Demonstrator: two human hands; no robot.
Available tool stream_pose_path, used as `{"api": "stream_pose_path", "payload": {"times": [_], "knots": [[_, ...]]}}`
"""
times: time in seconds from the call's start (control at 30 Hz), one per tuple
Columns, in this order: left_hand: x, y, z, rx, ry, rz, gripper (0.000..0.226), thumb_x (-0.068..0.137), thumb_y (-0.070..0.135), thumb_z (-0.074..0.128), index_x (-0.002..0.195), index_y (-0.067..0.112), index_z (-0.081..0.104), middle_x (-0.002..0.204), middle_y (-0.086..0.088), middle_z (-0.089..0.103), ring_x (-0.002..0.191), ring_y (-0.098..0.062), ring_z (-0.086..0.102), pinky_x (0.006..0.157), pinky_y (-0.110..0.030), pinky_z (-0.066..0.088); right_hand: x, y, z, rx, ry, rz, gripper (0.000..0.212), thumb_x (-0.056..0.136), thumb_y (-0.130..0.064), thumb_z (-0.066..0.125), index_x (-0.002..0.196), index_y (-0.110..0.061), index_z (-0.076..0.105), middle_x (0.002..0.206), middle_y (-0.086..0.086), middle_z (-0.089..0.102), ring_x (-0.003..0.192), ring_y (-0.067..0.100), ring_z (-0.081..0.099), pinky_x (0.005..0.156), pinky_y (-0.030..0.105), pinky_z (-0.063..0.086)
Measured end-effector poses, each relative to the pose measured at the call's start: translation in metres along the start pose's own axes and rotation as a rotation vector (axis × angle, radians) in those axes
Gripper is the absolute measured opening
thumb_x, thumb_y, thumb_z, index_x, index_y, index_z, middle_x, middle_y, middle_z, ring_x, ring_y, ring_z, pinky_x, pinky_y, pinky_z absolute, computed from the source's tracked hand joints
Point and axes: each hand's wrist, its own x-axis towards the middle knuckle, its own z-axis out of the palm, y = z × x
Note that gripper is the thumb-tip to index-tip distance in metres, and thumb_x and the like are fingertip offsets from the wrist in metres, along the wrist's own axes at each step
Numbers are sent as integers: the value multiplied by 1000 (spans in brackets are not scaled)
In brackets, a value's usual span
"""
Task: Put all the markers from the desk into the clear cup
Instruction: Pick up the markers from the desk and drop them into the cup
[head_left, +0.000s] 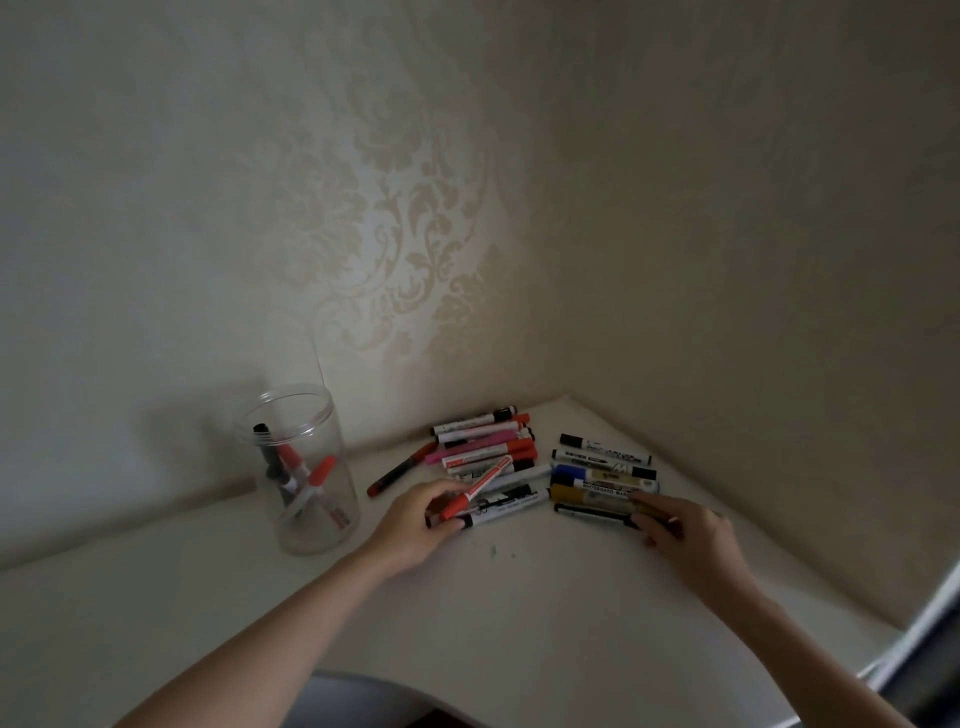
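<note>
on the desk (519, 597) | left hand (415, 525) pinches red marker (475, 488) | right hand (685, 535) grips dark marker (592, 512) (partly hidden)

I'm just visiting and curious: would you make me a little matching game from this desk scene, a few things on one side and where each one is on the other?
Things:
1. clear cup
2. lone red marker
3. left hand
4. right hand

Places:
A. at the near end of the right pile
B. lying apart, between cup and left pile
C. gripping a red-capped marker
D. standing left, markers inside

Pairs: 1-D, 2-B, 3-C, 4-A
</note>
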Motion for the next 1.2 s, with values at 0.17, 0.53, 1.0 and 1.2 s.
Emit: {"api": "stream_pose_path", "payload": {"times": [0.17, 0.53, 1.0, 1.2], "knots": [[0, -6, -2, -14, 82, -42, 31, 92, 11, 67, 123, 17, 68, 125, 3, 67, 113, -11, 63, 95, -17, 48, 0, -10, 5, 191, 23, 116, 18, 85, -19, 68, 102, -23, 72, 68, -6, 69, 51, -2, 62, 46, 4, 41], [2, 51, -83, -331, 504, -69, 9, 92, 6, 66, 98, 13, 64, 94, -3, 71, 85, -16, 67, 77, -8, 50, 9, -53, 17, 282, 121, 102, 11, 85, -26, 67, 94, -24, 70, 60, -11, 70, 53, 1, 64, 54, 16, 50], [-52, 15, -240, -301, 746, -114, 24, 86, 8, 72, 88, 31, 64, 89, -7, 72, 77, -18, 65, 88, -44, 56, 64, -292, 37, 580, 70, -264, 19, 83, -32, 69, 99, -22, 70, 70, -4, 71, 62, 6, 67, 54, 15, 48], [-58, 6, -259, -114, 826, -78, 12, 86, 7, 71, 90, 16, 65, 80, 7, 68, 70, 7, 63, 65, -5, 44, 68, -326, 59, 548, 13, -324, 18, 84, -26, 68, 101, -18, 68, 85, -3, 71, 66, 13, 70, 58, 20, 53]]}}
